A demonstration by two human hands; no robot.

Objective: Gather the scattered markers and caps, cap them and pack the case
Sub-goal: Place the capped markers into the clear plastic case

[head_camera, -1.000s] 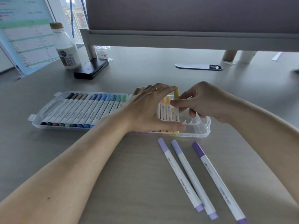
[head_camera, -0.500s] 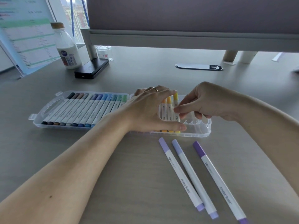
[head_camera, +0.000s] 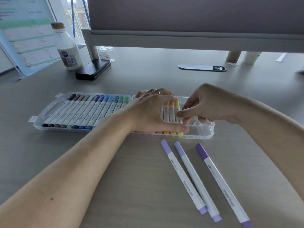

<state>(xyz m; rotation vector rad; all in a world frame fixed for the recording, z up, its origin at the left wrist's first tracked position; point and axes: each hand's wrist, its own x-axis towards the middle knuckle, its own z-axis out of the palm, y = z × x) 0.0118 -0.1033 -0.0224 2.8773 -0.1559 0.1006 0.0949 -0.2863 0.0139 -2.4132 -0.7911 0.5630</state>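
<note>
change: yellow marker (head_camera: pixel 177 111), tilted up a second ago, now lies seated in case (head_camera: pixel 204 134) right half | right grip (head_camera: pixel 207 106) pinches its barrel; left grip (head_camera: pixel 148 112) flat, fingers straight, over neighbouring markers | remaining: three purple markers (head_camera: pixel 195 178) on bench (head_camera: pixel 139 186) near case, capped, likely next

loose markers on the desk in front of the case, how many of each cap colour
lilac marker: 1
periwinkle marker: 1
dark purple marker: 1
total: 3
</note>
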